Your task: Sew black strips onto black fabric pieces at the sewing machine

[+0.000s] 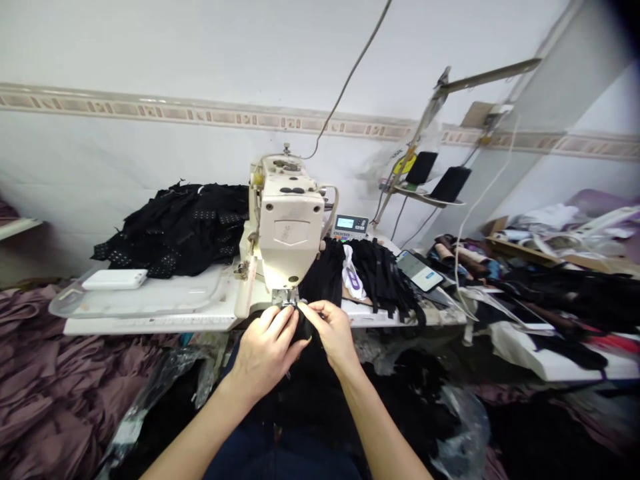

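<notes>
Both hands are close together at the front of a cream sewing machine (293,227), just below its presser foot (286,297). My left hand (267,343) has its fingers pressed down on black fabric (301,333) by the needle area. My right hand (333,330) pinches the same fabric from the right, thumb and forefinger near the foot. The cloth hangs down between the hands toward my lap. The needle itself and the fabric edge under the foot are too small or hidden to make out.
A heap of black garment pieces (185,227) lies left, behind a white power-bank-like box (115,279). To the right are black strips (383,273), purple-and-white thread snips (353,277), a phone (420,270) and a control panel (351,225). Thread cones (450,185) stand above. Mauve cloth (55,387) piles lower left.
</notes>
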`<move>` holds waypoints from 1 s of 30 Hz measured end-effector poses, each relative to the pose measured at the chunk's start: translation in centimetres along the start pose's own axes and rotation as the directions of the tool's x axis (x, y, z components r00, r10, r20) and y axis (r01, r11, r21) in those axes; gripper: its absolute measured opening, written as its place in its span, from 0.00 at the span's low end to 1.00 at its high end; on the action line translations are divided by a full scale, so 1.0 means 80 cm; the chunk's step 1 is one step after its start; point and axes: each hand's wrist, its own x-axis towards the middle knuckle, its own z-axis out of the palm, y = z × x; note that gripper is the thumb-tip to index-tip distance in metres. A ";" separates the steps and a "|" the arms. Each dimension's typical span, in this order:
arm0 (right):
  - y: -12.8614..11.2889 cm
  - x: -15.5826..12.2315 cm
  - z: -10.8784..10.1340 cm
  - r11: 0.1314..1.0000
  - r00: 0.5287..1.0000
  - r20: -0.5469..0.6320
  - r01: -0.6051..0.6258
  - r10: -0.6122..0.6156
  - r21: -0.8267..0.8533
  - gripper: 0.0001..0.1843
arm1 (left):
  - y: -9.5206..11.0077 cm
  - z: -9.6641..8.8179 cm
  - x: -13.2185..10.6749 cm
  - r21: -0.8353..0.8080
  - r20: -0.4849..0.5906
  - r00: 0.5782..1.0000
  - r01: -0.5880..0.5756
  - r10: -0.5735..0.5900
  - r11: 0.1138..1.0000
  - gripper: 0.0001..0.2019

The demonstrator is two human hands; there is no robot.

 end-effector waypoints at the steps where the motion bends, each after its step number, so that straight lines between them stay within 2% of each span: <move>1: 0.002 -0.001 -0.001 1.000 1.000 0.000 -0.007 0.007 0.015 0.16 | 0.000 0.001 -0.001 0.004 0.000 1.000 0.001 -0.001 1.000 0.21; 5: 0.018 -0.010 0.000 0.983 0.995 -0.028 -0.093 0.098 0.159 0.19 | -0.001 0.005 -0.005 0.009 -0.008 1.000 0.018 -0.018 1.000 0.20; 7: 0.034 -0.024 0.005 0.952 0.982 -0.051 -0.165 0.184 0.259 0.25 | 0.001 0.003 -0.008 -0.024 -0.006 0.999 0.042 -0.043 0.999 0.20; 9: 0.053 -0.047 0.011 0.928 0.974 0.009 -0.221 0.228 0.300 0.34 | 0.004 -0.003 -0.012 -0.102 0.012 0.996 0.089 -0.088 0.991 0.21; 10: 0.062 -0.060 0.015 0.925 0.968 0.094 -0.250 0.233 0.285 0.38 | 0.005 -0.007 -0.014 -0.166 0.022 0.994 0.113 -0.111 0.980 0.20; 11: 0.070 -0.074 0.017 0.925 0.949 0.209 -0.286 0.237 0.249 0.40 | 0.004 -0.012 -0.017 -0.246 0.029 0.990 0.140 -0.137 0.959 0.19; 12: 0.076 -0.088 0.018 0.923 0.907 0.335 -0.330 0.253 0.197 0.40 | 0.001 -0.017 -0.022 -0.334 0.028 0.985 0.171 -0.171 0.927 0.18; 14: 0.080 -0.111 0.012 0.901 0.785 0.521 -0.429 0.334 0.069 0.33 | -0.011 -0.023 -0.037 -0.471 -0.003 0.958 0.252 -0.287 0.846 0.13; 15: 0.078 -0.117 0.004 0.882 0.741 0.551 -0.470 0.385 0.016 0.28 | -0.020 -0.024 -0.048 -0.491 -0.015 0.931 0.311 -0.365 0.813 0.11; 16: 0.073 -0.120 -0.007 0.868 0.725 0.540 -0.497 0.428 -0.021 0.25 | -0.031 -0.023 -0.062 -0.481 -0.020 0.896 0.380 -0.443 0.790 0.09; 18: 0.061 -0.115 -0.037 0.861 0.758 0.449 -0.506 0.472 -0.050 0.22 | -0.054 -0.014 -0.096 -0.363 0.034 0.838 0.518 -0.545 0.774 0.10; 19: 0.054 -0.109 -0.055 0.871 0.780 0.419 -0.488 0.466 -0.060 0.22 | -0.064 -0.006 -0.115 -0.334 0.096 0.831 0.545 -0.548 0.769 0.11; 22: 0.035 -0.093 -0.101 0.879 0.783 0.413 -0.461 0.466 -0.119 0.21 | -0.075 0.024 -0.165 -0.306 0.263 0.829 0.556 -0.493 0.773 0.14; 25: 0.019 -0.090 -0.126 0.883 0.776 0.422 -0.433 0.468 -0.182 0.20 | -0.058 0.059 -0.191 -0.309 0.394 0.822 0.539 -0.410 0.783 0.16; 27: 0.006 -0.093 -0.134 0.877 0.787 0.386 -0.431 0.481 -0.214 0.20 | -0.037 0.083 -0.193 -0.321 0.452 0.817 0.523 -0.357 0.790 0.17; 30: -0.019 -0.093 -0.157 0.866 0.832 0.273 -0.407 0.483 -0.291 0.22 | -0.007 0.118 -0.184 -0.345 0.516 0.808 0.500 -0.285 0.794 0.19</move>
